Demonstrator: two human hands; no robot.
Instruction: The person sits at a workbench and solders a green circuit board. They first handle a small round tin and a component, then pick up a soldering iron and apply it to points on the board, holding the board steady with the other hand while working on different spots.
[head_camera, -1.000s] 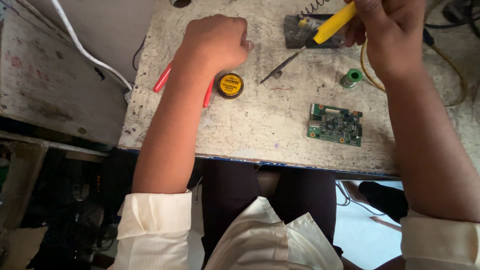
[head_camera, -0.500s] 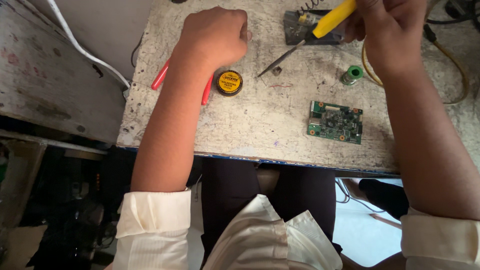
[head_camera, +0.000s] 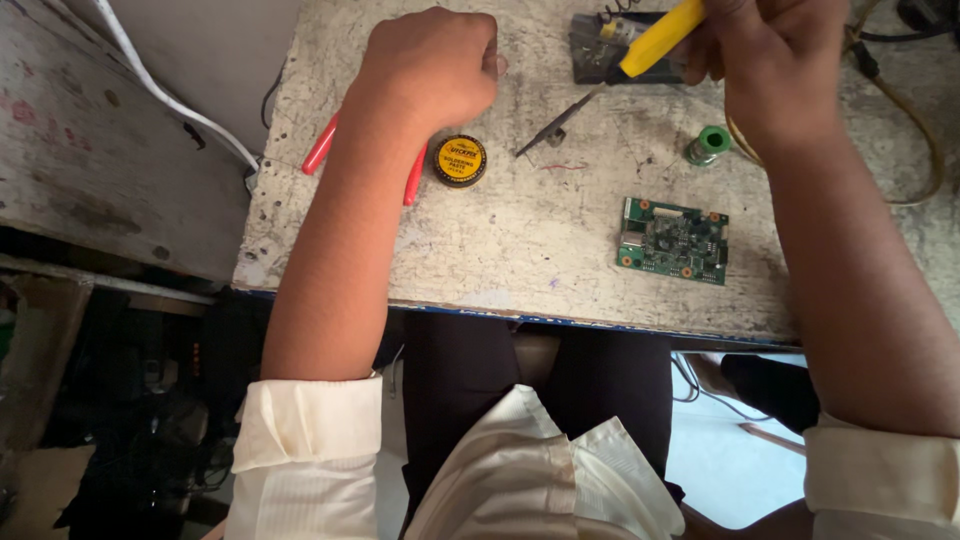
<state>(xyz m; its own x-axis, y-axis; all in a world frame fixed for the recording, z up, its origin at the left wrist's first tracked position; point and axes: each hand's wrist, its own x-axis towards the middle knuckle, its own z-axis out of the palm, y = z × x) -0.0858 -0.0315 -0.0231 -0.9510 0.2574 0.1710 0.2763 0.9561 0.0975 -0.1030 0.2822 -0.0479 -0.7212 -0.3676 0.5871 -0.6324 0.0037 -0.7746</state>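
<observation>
While the right hand (head_camera: 775, 70) grips the yellow-handled soldering iron (head_camera: 655, 40), fingers curled tight round the handle, the dark tip (head_camera: 555, 128) slants down to the worn tabletop (head_camera: 520, 250), at or just above it, between the round yellow tin of paste (head_camera: 460, 160) and the grey stand (head_camera: 600, 50). Left hand (head_camera: 430, 65) is a closed fist, knuckles up, resting above the tin; whether it pinches anything I cannot tell. Red-handled pliers (head_camera: 320, 150) lie partly under the left forearm. Green circuit board (head_camera: 672, 240) sits near the front edge, well apart from the tip; green solder spool (head_camera: 708, 142) just beside the right wrist.

Judgement: to work cleanly, keep the grip back on the yellow handle, away from the metal, steady the wrist on the table, and keep the cord (head_camera: 900, 150) free of the tip.

Against the frame one second ago: tip has swung slightly left and lower; the fist has moved up toward the far edge; board, tin and spool keep their places on the table.
</observation>
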